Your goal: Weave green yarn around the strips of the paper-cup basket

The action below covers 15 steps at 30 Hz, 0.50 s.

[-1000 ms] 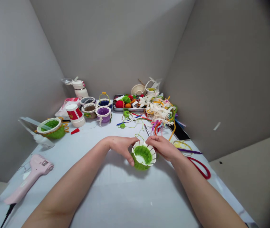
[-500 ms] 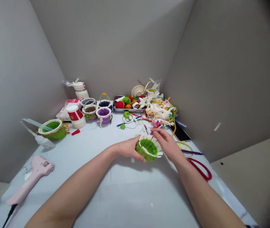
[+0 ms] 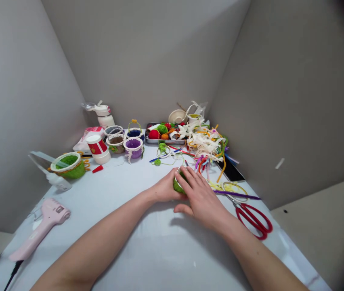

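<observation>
A small green yarn-wrapped basket (image 3: 178,186) is held over the middle of the table, mostly hidden by the hands. My left hand (image 3: 166,187) is wrapped round its left side. Across its top and right side lies my right hand (image 3: 202,198), fingers stretched out and thumb held apart, touching the basket. A little of the white rim shows between the fingers. To the right of my right hand are a purple stick (image 3: 235,195) and red-handled scissors (image 3: 255,220).
A pink glue gun (image 3: 43,224) and a white bottle (image 3: 58,182) lie at left. Finished baskets (image 3: 133,148) stand behind them. At the back are a metal tray (image 3: 166,142) of yarn balls and a heap of white strips (image 3: 206,141). A phone (image 3: 231,171) lies at right.
My right hand has moved from pinching at the basket's rim to lying spread over it. The basket has turned and shifted slightly left, now mostly covered.
</observation>
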Each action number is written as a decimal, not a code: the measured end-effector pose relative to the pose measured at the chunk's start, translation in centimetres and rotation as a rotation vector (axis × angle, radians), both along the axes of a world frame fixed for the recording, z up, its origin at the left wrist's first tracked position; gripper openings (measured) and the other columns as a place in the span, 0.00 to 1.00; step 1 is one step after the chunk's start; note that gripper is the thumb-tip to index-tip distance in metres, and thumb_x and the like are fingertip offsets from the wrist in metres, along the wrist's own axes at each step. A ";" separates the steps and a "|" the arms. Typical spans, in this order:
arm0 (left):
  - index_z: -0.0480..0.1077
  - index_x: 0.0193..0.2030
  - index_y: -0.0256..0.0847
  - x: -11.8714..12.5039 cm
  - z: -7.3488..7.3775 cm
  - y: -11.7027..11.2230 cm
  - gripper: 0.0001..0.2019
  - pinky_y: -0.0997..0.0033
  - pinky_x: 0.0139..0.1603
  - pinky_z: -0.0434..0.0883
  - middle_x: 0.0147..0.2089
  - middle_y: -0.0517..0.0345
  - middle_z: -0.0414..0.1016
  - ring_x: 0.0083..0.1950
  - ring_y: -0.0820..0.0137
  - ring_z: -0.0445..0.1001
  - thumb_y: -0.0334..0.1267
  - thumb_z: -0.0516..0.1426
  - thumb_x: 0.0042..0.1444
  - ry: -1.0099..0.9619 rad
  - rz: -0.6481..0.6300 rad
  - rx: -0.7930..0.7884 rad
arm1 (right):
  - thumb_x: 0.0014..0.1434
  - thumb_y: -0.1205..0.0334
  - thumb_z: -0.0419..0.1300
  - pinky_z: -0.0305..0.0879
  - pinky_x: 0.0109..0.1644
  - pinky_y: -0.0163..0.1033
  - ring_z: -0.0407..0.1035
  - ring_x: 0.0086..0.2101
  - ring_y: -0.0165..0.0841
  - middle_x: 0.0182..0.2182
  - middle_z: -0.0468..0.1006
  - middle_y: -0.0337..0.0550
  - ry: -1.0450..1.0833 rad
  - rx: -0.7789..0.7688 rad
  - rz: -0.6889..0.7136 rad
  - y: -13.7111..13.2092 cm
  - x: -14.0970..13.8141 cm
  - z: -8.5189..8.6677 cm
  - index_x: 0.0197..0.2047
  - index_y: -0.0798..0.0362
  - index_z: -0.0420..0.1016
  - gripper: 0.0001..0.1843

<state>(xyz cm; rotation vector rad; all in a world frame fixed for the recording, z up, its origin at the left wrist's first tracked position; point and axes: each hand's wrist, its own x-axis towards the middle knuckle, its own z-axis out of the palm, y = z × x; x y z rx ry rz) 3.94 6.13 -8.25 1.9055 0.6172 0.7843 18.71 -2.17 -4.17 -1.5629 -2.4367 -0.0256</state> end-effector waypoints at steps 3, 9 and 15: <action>0.56 0.61 0.35 0.1 0.1 -0.3 0.42 0.57 0.61 0.62 0.61 0.41 0.61 0.60 0.55 0.63 0.37 0.67 0.38 0.001 -0.008 -0.012 | 0.46 0.38 0.65 0.42 0.67 0.58 0.34 0.67 0.50 0.69 0.41 0.53 -0.032 0.002 -0.011 -0.3 -0.3 -0.1 0.70 0.47 0.48 0.54; 0.52 0.65 0.36 0.3 -0.2 -0.6 0.46 0.54 0.64 0.59 0.64 0.39 0.59 0.63 0.53 0.61 0.36 0.67 0.38 0.048 -0.012 -0.060 | 0.44 0.35 0.64 0.39 0.67 0.60 0.32 0.67 0.53 0.69 0.41 0.54 -0.008 0.029 -0.033 -0.6 -1.2 -0.9 0.68 0.43 0.51 0.53; 0.56 0.62 0.39 -0.2 0.3 -1.3 0.40 0.54 0.59 0.64 0.61 0.41 0.64 0.59 0.54 0.66 0.38 0.67 0.41 -0.074 -0.027 -0.203 | 0.53 0.38 0.59 0.41 0.66 0.59 0.42 0.66 0.50 0.68 0.48 0.54 0.226 0.093 0.032 -0.5 0.4 0.8 0.68 0.48 0.52 0.45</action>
